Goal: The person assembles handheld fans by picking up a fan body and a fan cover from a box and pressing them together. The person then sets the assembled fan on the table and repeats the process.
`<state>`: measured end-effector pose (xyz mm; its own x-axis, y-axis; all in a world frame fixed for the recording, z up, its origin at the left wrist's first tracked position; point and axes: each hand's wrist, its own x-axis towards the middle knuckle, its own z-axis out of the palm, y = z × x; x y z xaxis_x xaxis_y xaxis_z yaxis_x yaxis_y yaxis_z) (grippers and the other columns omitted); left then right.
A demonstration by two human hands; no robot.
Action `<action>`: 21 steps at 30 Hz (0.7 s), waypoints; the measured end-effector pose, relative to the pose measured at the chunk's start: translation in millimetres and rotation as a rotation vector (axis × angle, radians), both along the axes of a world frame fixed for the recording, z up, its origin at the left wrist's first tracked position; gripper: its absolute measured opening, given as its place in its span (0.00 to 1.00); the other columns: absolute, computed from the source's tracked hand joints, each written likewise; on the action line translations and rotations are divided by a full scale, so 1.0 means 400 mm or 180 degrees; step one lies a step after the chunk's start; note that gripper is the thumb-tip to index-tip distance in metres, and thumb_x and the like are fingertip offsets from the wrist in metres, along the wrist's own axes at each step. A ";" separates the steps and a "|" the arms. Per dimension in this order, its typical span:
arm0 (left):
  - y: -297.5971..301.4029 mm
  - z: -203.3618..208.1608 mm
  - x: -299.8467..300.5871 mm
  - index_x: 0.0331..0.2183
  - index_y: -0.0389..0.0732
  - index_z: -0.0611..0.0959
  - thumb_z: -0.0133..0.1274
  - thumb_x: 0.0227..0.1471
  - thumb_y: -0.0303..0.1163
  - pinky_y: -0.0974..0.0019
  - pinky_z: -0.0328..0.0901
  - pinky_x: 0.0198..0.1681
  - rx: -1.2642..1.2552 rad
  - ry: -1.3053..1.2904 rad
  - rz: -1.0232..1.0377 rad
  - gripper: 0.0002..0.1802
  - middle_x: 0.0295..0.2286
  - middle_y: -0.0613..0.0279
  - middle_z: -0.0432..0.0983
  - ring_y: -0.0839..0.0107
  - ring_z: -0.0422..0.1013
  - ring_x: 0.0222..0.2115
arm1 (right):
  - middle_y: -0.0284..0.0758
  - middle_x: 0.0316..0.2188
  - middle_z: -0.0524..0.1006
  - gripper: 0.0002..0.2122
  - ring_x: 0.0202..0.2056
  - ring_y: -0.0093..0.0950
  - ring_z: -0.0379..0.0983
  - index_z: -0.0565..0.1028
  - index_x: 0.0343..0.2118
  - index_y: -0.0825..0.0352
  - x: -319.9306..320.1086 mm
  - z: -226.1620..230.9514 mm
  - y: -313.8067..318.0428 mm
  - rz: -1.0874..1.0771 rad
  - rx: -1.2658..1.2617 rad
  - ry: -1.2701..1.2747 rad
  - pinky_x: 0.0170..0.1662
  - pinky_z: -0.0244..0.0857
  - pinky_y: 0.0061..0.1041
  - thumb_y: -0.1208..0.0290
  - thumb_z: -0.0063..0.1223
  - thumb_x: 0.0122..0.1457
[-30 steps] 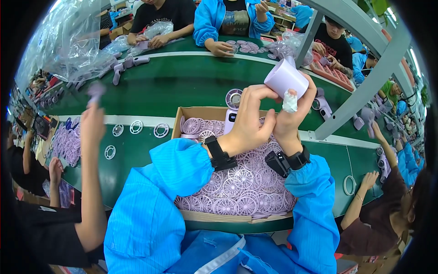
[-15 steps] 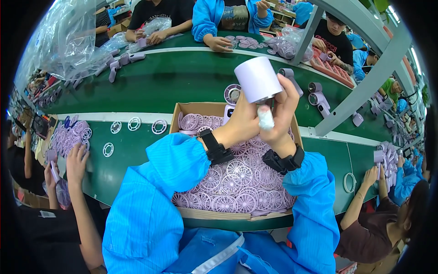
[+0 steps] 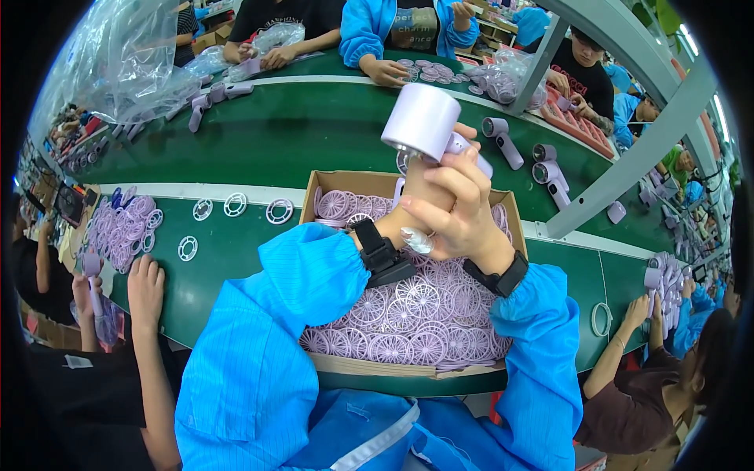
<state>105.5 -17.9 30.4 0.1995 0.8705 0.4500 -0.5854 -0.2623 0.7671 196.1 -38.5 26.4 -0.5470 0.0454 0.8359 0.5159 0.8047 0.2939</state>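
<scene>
A lavender handheld fan (image 3: 422, 122) is held up above the box, its round head tilted to the upper left and its handle running down to the right. My left hand (image 3: 428, 187) grips it from behind; much of that hand lies hidden behind the fan and the other hand. My right hand (image 3: 463, 200) has its fingers curled on the near side of the handle, and white wrapping covers one of its digits. Under both wrists, the cardboard box (image 3: 377, 366) is full of lavender spoked fan grilles (image 3: 428, 345). Another fan, partly hidden, stands behind my hands.
Several lavender rings (image 3: 236, 205) lie on the green table at left, near a grille pile (image 3: 122, 231). Fans (image 3: 503, 141) rest on the green belt beyond. A grey metal post (image 3: 628, 157) slants across the right. Co-workers sit around; a hand (image 3: 147, 290) is near at left.
The fan has shifted slightly left and up and turned, so its handle now shows. My right hand has rolled over, bringing its wrapped digit down and to the left.
</scene>
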 end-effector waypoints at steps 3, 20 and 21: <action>0.012 -0.016 -0.016 0.37 0.36 0.76 0.55 0.52 0.32 0.72 0.65 0.28 0.0079 0.0154 0.0235 0.12 0.30 0.61 0.74 0.77 0.71 0.29 | 0.31 0.37 0.67 0.16 0.42 0.33 0.63 0.75 0.32 0.54 -0.014 -0.026 -0.020 0.0159 0.0058 0.0025 0.43 0.57 0.37 0.61 0.59 0.36; 0.064 -0.008 -0.042 0.25 0.35 0.78 0.54 0.51 0.30 0.73 0.62 0.21 0.0121 -0.0228 0.0696 0.09 0.18 0.67 0.73 0.81 0.69 0.20 | 0.29 0.16 0.69 0.13 0.20 0.27 0.68 0.69 0.14 0.61 -0.037 0.011 -0.034 0.0538 -0.0871 -0.0939 0.23 0.55 0.28 0.60 0.59 0.43; 0.069 -0.011 -0.047 0.25 0.35 0.78 0.54 0.51 0.30 0.73 0.62 0.21 0.0125 -0.0211 0.0683 0.09 0.18 0.67 0.73 0.81 0.69 0.20 | 0.29 0.16 0.69 0.13 0.20 0.27 0.68 0.69 0.14 0.61 -0.036 0.013 -0.037 0.0528 -0.0869 -0.0920 0.23 0.55 0.28 0.60 0.59 0.43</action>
